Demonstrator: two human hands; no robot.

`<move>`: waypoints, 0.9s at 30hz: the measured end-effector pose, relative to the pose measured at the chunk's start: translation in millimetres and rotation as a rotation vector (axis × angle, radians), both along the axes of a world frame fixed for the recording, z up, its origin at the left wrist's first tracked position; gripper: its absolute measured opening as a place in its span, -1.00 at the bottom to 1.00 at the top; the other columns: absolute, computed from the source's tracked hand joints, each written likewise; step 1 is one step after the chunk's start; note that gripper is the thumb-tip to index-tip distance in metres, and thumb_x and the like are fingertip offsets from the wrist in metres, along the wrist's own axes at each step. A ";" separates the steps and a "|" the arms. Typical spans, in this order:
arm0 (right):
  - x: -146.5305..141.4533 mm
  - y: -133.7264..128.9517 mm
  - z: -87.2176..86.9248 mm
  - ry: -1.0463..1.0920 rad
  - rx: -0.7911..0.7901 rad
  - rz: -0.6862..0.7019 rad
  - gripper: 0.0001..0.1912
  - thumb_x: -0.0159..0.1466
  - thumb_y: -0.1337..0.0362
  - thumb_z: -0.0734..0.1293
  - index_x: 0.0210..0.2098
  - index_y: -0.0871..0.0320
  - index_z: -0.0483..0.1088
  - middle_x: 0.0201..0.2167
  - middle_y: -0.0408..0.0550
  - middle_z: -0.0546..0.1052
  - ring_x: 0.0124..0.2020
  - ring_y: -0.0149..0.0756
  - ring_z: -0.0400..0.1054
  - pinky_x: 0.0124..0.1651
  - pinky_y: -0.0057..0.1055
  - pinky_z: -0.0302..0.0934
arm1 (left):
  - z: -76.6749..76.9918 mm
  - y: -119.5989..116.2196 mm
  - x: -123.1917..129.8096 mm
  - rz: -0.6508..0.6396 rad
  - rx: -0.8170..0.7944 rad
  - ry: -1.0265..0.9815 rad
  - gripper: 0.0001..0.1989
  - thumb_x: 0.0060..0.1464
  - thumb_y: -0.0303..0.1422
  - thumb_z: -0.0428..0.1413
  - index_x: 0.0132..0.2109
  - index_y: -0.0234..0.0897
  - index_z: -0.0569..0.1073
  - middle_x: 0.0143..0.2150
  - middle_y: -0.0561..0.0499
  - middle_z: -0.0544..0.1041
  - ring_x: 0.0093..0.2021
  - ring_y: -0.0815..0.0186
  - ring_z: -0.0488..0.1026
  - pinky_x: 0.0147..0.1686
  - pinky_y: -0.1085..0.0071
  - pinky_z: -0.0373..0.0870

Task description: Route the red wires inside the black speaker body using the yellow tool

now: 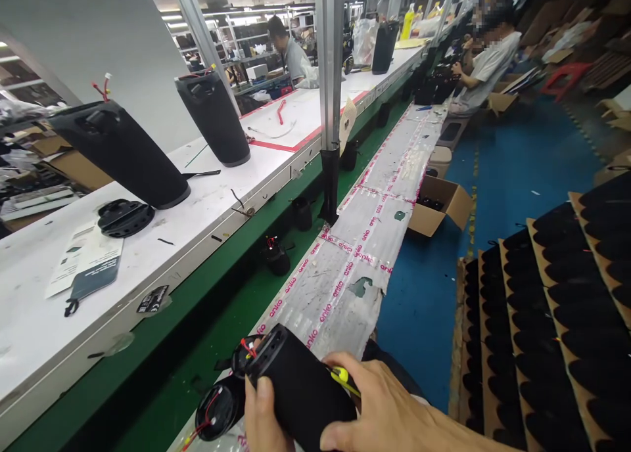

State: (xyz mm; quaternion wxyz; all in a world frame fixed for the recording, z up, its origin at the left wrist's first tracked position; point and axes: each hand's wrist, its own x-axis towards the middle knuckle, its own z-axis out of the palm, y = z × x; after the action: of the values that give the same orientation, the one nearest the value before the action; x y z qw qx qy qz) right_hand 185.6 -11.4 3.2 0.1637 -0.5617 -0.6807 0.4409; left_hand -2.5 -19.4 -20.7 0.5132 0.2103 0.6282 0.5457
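A black cloth-covered cylindrical speaker body (308, 389) is held tilted between my two hands at the bottom of the view. My left hand (266, 409) is closed on its left side, thumb near the open-looking top end. On the other side my right hand (377, 403) grips it, with a yellow-and-black handled tool (346, 378) tucked between that hand and the speaker; its kind is hidden. Red wires with a white connector (250, 348) stick up beside the top end. Left of my hands, black round parts (215, 412) with red wires lie on the taped board (345, 294).
Two black speakers (213, 120) stand on the white bench (207, 192), beside a black end piece (125, 217) and a printed card (96, 271). A green conveyor (236, 311) runs below. Stacked black parts (537, 334) fill the right. A co-worker (488, 64) sits farther along the board.
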 end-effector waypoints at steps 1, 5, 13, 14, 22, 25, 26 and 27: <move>-3.0 -4.1 -4.4 -0.062 0.143 0.042 -0.16 -0.02 0.03 0.62 0.20 0.05 0.38 -0.06 0.06 0.62 -0.08 0.08 0.54 -0.06 -0.11 0.43 | -1.4 -1.8 3.9 0.035 0.000 0.069 -0.19 0.11 0.16 0.19 0.39 -0.07 0.29 0.16 -0.08 0.60 0.20 -0.09 0.50 0.16 0.12 0.47; -7.3 -16.6 -27.4 -0.148 0.612 0.176 -0.17 0.03 0.03 0.62 0.20 0.17 0.35 0.06 0.24 0.58 -0.17 0.11 0.58 -0.16 -0.10 0.48 | -0.5 -4.9 15.5 0.156 -0.002 0.041 -0.18 0.05 0.02 0.32 0.39 -0.07 0.27 0.12 -0.04 0.60 0.15 -0.03 0.51 0.13 0.18 0.48; 8.6 -7.9 2.2 -0.065 0.193 0.128 -0.51 0.25 0.10 0.46 0.15 -0.01 0.40 -0.03 -0.08 0.64 -0.08 -0.07 0.57 -0.03 -0.24 0.42 | 18.9 -14.0 14.4 0.183 -0.118 -0.417 -0.25 -0.03 -0.03 0.36 0.28 -0.11 0.42 -0.03 -0.05 0.67 0.05 -0.08 0.59 0.04 0.16 0.56; 8.8 -5.4 7.7 -0.082 0.121 0.127 -0.52 0.28 0.08 0.43 0.16 -0.03 0.39 -0.03 -0.09 0.64 -0.08 -0.08 0.56 -0.04 -0.24 0.42 | 19.2 -15.9 15.2 0.184 -0.131 -0.421 -0.25 -0.04 -0.02 0.37 0.27 -0.11 0.43 -0.02 -0.05 0.67 0.07 -0.08 0.59 0.04 0.17 0.56; 8.1 -1.1 8.9 -0.099 0.016 0.161 -0.49 0.36 0.00 0.34 0.26 -0.10 0.32 0.04 -0.07 0.61 -0.01 -0.08 0.53 0.00 -0.24 0.42 | 1.8 -13.2 12.4 0.146 0.004 -0.353 -0.43 -0.05 -0.05 0.35 0.10 -0.15 0.56 -0.04 -0.06 0.68 0.15 -0.12 0.53 0.04 0.15 0.56; 12.4 -10.7 -14.0 -0.112 0.107 0.185 -0.43 0.33 0.04 0.37 0.30 -0.08 0.28 0.07 -0.02 0.60 -0.02 -0.07 0.55 -0.04 -0.29 0.44 | -2.4 -15.5 12.1 0.157 0.038 -0.317 -0.34 -0.13 -0.06 0.40 0.12 -0.15 0.53 -0.09 -0.10 0.68 0.08 -0.15 0.57 0.04 0.11 0.54; 13.9 -13.8 -22.9 -0.112 0.127 0.194 -0.42 0.31 0.06 0.39 0.29 -0.06 0.29 0.04 -0.01 0.62 -0.07 -0.06 0.57 -0.08 -0.30 0.45 | -1.9 -18.0 11.9 0.146 0.049 -0.296 -0.31 -0.15 -0.05 0.41 0.14 -0.16 0.52 -0.07 -0.12 0.68 0.07 -0.15 0.57 0.03 0.10 0.54; 15.0 -16.1 -31.8 -0.093 0.125 0.222 -0.43 0.30 0.07 0.39 0.27 -0.04 0.32 -0.03 0.00 0.64 -0.14 -0.05 0.59 -0.14 -0.30 0.46 | -0.5 -21.3 11.1 0.118 0.065 -0.272 -0.29 -0.15 -0.05 0.40 0.16 -0.17 0.50 -0.04 -0.14 0.67 0.05 -0.15 0.58 0.01 0.10 0.53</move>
State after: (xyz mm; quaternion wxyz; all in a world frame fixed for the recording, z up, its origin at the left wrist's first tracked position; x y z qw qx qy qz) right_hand 200.6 -27.5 -28.6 0.1168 -0.4915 -0.7716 0.3866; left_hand 8.5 -40.6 -21.2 0.5534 0.1138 0.5460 0.6185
